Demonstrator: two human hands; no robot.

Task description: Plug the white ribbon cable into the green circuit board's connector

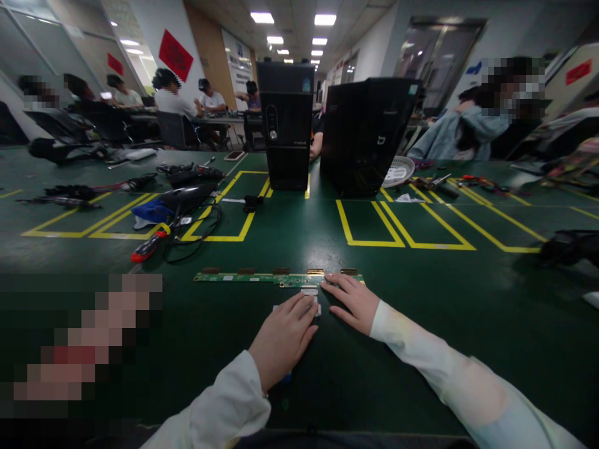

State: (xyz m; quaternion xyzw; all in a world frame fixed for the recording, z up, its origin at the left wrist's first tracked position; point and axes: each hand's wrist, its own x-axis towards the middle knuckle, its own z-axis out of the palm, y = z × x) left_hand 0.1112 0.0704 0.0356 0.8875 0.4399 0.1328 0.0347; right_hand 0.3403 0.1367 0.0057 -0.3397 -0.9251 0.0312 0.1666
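A long, narrow green circuit board (243,278) lies crosswise on the green table, with several brownish tabs along its far edge. My right hand (353,302) rests its spread fingertips on the right end of the board. Just in front of the board's middle, my left hand (287,333) lies palm down, its fingers stretched over a pale flat ribbon cable (309,292) that meets the board's near edge. Most of the cable is hidden under that hand. A bit of something blue shows below the left wrist; what it is I cannot tell.
Two black computer towers (287,125) (365,137) stand at the back. A red-and-black screwdriver (148,247), a blue-and-black object (173,206) and cables lie to the left. A white basket (400,171) and tools sit back right. Yellow tape (374,243) marks the table. People sit beyond.
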